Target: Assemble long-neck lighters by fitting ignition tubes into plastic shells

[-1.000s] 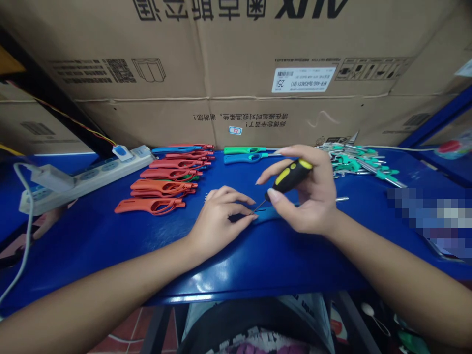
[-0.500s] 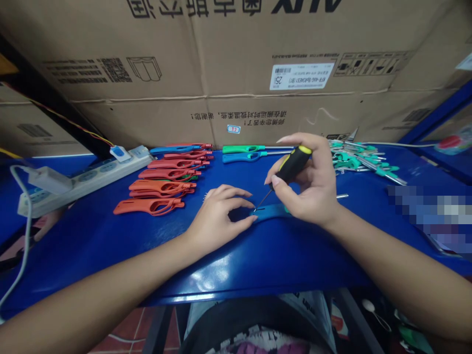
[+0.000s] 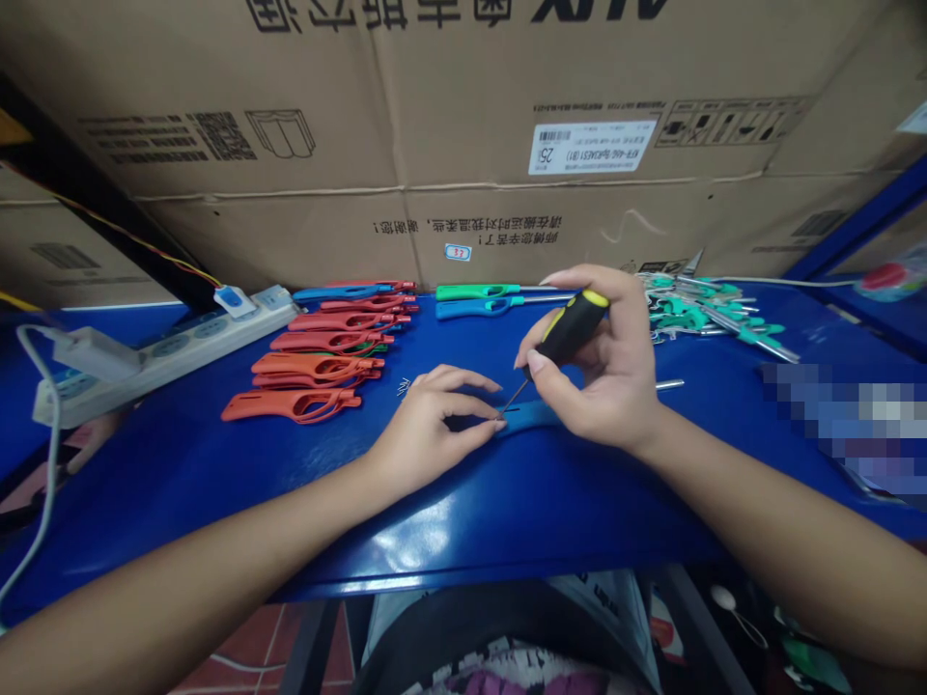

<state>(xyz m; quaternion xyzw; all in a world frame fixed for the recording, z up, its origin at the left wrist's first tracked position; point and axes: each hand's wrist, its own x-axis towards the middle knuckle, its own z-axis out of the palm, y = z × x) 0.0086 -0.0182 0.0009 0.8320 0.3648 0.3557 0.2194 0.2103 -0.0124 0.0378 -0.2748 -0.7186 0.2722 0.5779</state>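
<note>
A blue stick lighter [image 3: 532, 415] lies on the table, its metal tube [image 3: 670, 385] showing beyond my right hand. My right hand [image 3: 604, 376] is closed around a black and yellow screwdriver [image 3: 572, 333], held tilted with its tip down at the lighter's left end. At that same end, the thumb and index finger of my left hand [image 3: 427, 425] are pinched together beside the screwdriver tip. What they pinch is too small to name. Behind my left hand lie several small metal pieces that look like screws [image 3: 404, 387]. My right hand hides the lighter's middle.
Red and orange lighter bodies [image 3: 290, 403] are lined up on the left, near a white power strip [image 3: 195, 343]. Green and blue lighters [image 3: 474, 308] lie at the back. Metal tubes with teal parts [image 3: 702, 309] are piled at right, before a cardboard box [image 3: 290, 232].
The screwdriver has moved slightly down and left, its tip now at my left fingertips. My left thumb and index finger have closed together at the lighter's end.
</note>
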